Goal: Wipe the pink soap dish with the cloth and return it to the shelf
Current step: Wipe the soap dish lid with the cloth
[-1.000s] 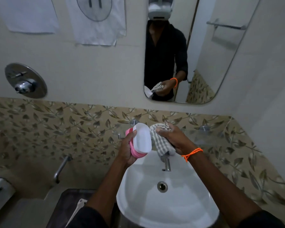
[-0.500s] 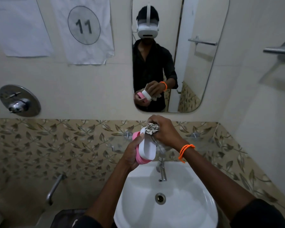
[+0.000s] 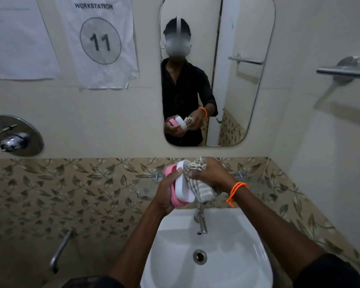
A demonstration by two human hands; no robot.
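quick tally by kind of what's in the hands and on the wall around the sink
soap dish: 1, gripped by the left hand
cloth: 1, gripped by the right hand
paper sheets on the wall: 2
mirror: 1
towel bar: 1
sink: 1
total: 7

My two hands, the left hand [image 3: 166,191] and the right hand [image 3: 208,173], fill the space above the tap [image 3: 201,222]. Just behind them the glass shelf [image 3: 148,191] juts from the tiled wall, barring any reach straight forward. Below, the basin [image 3: 227,267] lies open, and so does the air to either side of my forearms.
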